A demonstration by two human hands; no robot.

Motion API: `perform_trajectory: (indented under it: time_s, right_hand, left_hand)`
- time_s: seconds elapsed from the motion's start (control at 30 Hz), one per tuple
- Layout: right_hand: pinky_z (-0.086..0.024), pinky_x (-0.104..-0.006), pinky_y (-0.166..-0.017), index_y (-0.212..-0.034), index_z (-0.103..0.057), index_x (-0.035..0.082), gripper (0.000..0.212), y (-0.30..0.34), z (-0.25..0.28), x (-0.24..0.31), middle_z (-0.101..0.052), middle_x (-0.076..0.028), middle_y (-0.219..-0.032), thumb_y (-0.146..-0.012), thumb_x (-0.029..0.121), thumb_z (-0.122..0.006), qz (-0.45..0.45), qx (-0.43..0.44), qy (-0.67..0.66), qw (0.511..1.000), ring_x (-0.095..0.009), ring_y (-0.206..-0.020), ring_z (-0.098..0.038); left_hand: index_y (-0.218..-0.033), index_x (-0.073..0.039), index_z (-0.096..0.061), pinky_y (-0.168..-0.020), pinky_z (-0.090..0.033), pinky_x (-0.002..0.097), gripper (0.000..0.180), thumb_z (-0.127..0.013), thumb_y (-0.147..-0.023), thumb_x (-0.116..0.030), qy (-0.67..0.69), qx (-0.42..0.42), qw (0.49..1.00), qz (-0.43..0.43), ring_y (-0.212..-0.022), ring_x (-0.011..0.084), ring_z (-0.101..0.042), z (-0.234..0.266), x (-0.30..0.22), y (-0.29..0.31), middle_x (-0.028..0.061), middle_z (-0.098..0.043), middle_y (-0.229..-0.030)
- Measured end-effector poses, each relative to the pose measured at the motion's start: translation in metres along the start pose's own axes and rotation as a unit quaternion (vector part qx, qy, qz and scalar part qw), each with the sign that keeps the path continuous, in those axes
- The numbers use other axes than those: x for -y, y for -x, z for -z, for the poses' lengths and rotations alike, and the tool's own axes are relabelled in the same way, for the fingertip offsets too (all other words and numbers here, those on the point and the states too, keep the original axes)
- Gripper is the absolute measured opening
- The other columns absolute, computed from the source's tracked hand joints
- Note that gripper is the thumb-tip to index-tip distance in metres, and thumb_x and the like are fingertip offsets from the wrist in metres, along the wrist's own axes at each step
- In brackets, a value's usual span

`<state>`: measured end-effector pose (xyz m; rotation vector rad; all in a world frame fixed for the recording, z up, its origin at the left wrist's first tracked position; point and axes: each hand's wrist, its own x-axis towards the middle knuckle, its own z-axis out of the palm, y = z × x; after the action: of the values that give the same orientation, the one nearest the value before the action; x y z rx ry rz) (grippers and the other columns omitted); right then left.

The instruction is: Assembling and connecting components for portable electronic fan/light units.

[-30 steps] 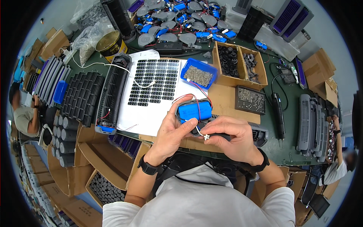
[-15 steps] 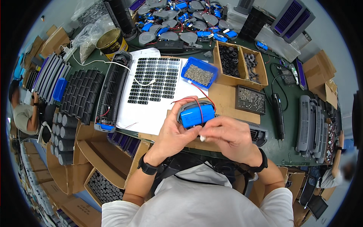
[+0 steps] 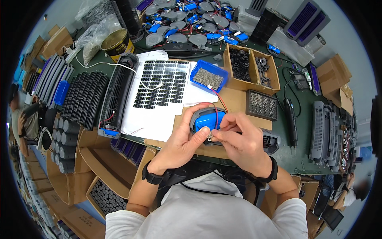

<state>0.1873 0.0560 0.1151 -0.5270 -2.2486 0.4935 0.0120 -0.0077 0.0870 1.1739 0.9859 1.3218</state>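
Observation:
My left hand (image 3: 180, 143) grips a grey plastic housing (image 3: 193, 119) with a blue battery pack (image 3: 208, 121) in it, thumb along the near edge. Across the pack runs a red wire (image 3: 217, 115), down toward my right fingertips. My right hand (image 3: 242, 139) is closed in a pinch at the pack's near edge. A small pale, shiny piece (image 3: 209, 137) shows between both hands' fingertips, too small to name. From the pack's far side, red leads stretch up to a white plug (image 3: 210, 87) by the blue tray (image 3: 221, 88) of small screws.
A long dark tower-shaped body (image 3: 118, 95) lies left of a white sheet with black pieces (image 3: 161, 85). At right are a divided cardboard box (image 3: 254, 85), a tray of small metal parts (image 3: 260, 105) and an electric screwdriver (image 3: 292, 123). Grey-and-blue assemblies (image 3: 191, 24) pile up behind.
The blue pack and housing have tilted in my left hand. My right fingers have curled in closer to its near edge. The white plug has come into sight beside the blue tray.

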Motion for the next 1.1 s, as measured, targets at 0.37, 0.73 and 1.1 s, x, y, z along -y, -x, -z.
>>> perform_trajectory:
  time_s: [0.37, 0.73, 1.1]
  right_hand:
    - [-0.047, -0.0404, -0.083, -0.082, -0.066, 0.003, 0.017, -0.052, -0.036, -0.016, -0.058, -0.012, -0.101, -0.068, 0.005, -0.075, 0.01, 0.13, 0.015, 0.991, -0.028, -0.097, -0.058]
    - [-0.031, -0.0543, -0.102, -0.083, -0.066, -0.002, 0.023, -0.025, -0.089, -0.016, -0.053, -0.015, -0.112, -0.077, 0.02, -0.068, 0.161, 0.385, 0.159, 0.895, -0.03, -0.116, -0.044]
    - [-0.049, -0.0407, -0.081, -0.101, -0.041, -0.007, 0.063, -0.052, -0.022, -0.052, -0.044, -0.022, -0.112, -0.061, 0.022, -0.079, -0.087, 0.499, 0.023, 0.862, -0.037, -0.095, -0.054]
  left_hand:
    - [-0.14, -0.011, -0.033, -0.085, -0.059, 0.0426, 0.056, -0.062, -0.093, -0.007, 0.212, -0.206, 0.951, -0.091, -0.106, 0.0337, -0.065, 0.058, -0.004, 0.014, 0.0238, -0.058, -0.123]
    - [-0.142, -0.009, -0.035, -0.103, -0.044, 0.0402, 0.061, -0.067, -0.09, -0.007, 0.213, -0.275, 0.927, -0.139, -0.123, 0.0325, -0.055, 0.079, 0.034, 0.04, 0.0151, -0.052, -0.135]
    - [-0.13, -0.006, -0.04, -0.084, -0.054, 0.0272, 0.066, -0.077, -0.076, 0.003, 0.097, -0.262, 0.959, -0.037, -0.1, 0.0154, -0.062, 0.059, 0.052, 0.014, 0.0113, -0.058, -0.116]
